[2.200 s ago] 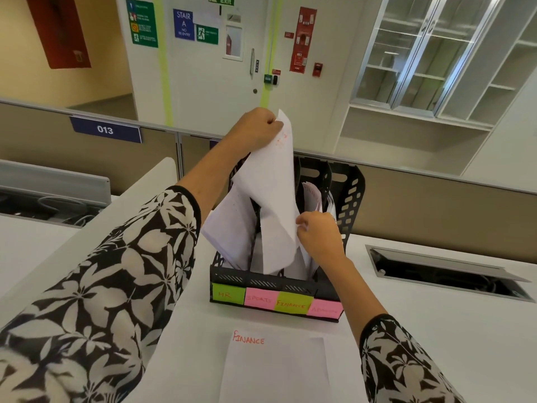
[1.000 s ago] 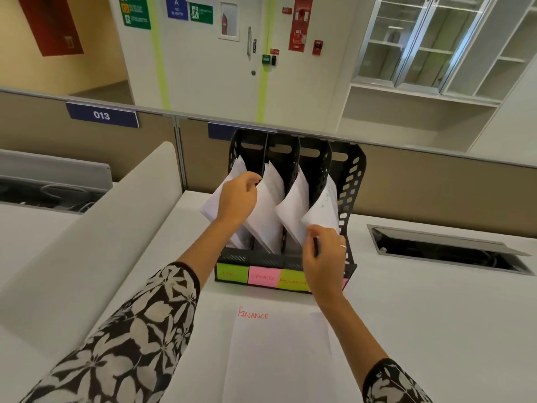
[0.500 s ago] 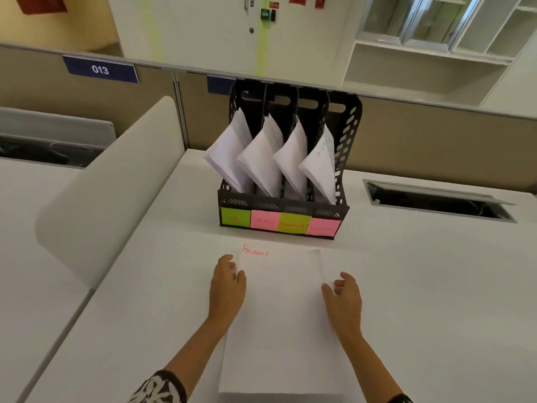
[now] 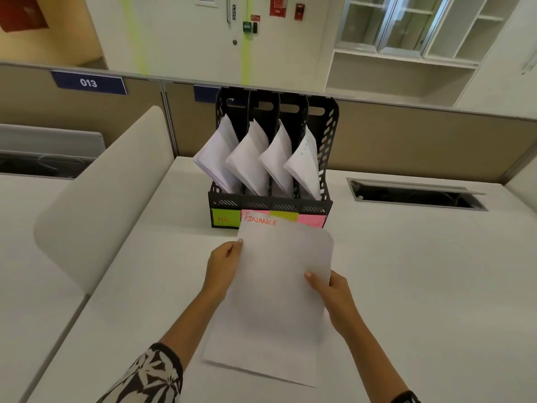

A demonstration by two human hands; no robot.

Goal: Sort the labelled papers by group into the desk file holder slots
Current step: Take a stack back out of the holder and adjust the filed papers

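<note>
Papers (image 4: 279, 289) labelled FINANCE form a stack whose long axis runs from 6 toward 12 o'clock, the lettered top edge pointing at the black file holder (image 4: 270, 205) on the white desk (image 4: 421, 286). That edge covers part of the middle coloured labels; the pink label at the far right is too blurred to read. Left hand (image 4: 222, 264) pinches the stack's 9 o'clock edge, right hand (image 4: 334, 292) pinches its 3 o'clock edge, thumb on top. All four slots hold leaning sheets.
</note>
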